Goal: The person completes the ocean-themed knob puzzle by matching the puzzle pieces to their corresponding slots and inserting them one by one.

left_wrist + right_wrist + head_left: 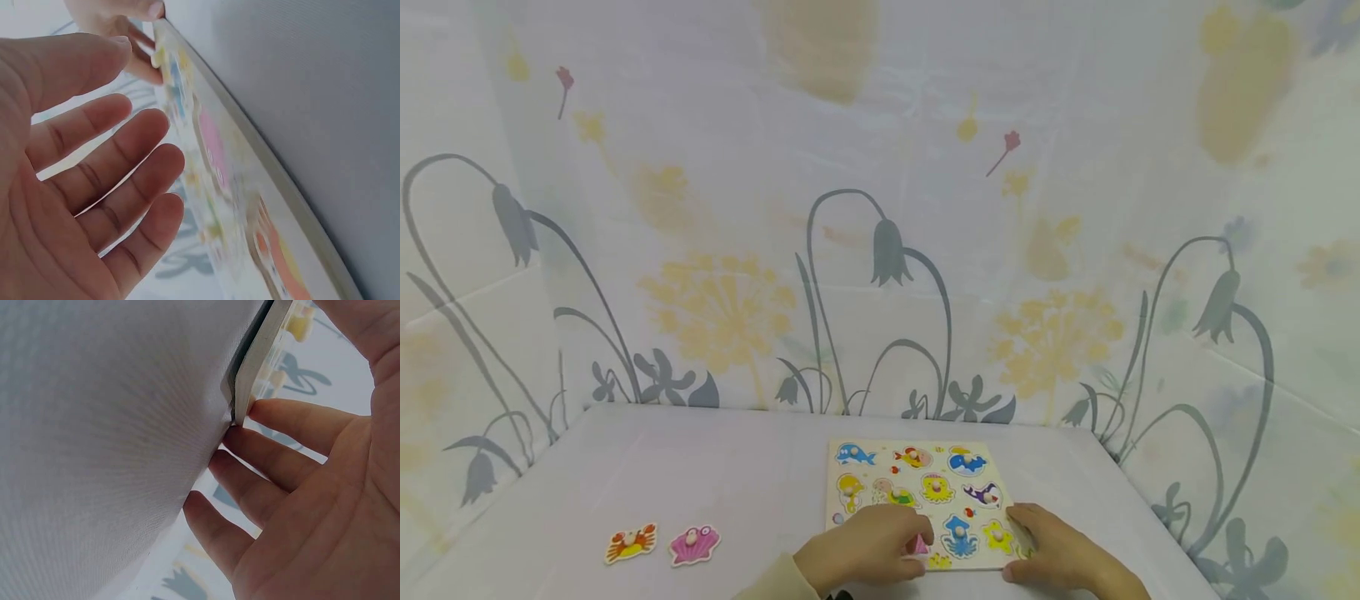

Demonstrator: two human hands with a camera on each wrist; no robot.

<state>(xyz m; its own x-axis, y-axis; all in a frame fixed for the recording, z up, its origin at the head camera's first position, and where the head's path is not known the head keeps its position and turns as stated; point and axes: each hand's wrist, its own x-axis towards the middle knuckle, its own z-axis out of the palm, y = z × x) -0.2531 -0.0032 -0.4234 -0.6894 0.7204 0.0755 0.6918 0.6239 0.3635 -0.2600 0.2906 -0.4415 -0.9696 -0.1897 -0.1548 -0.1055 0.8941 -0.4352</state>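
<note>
Two hands of mine sit at the near edge of the square wooden peg puzzle board (917, 492) printed with sea animals, which lies flat on the white cloth-covered table (737, 483), right of centre and close to me. My left hand (868, 550) rests over the board's near-left part, partly covering a pink piece (919, 545); from the left wrist view its fingers (119, 162) are nearly straight and spread, palm open toward the board, gripping nothing. My right hand (1052, 554) lies at the near-right corner, and the right wrist view shows its fingers (281, 425) extended and relaxed, fingertips touching the board's edge where it meets the cloth, with nothing clasped. Most pieces sit in their slots, among them a blue octopus (958, 535) between my hands. Well to the left on the cloth lie two loose pieces just beside each other: an orange crab (631, 542) and a pink scallop shell (694, 544). Behind the table hangs a pale floral-printed curtain (880, 208).
</note>
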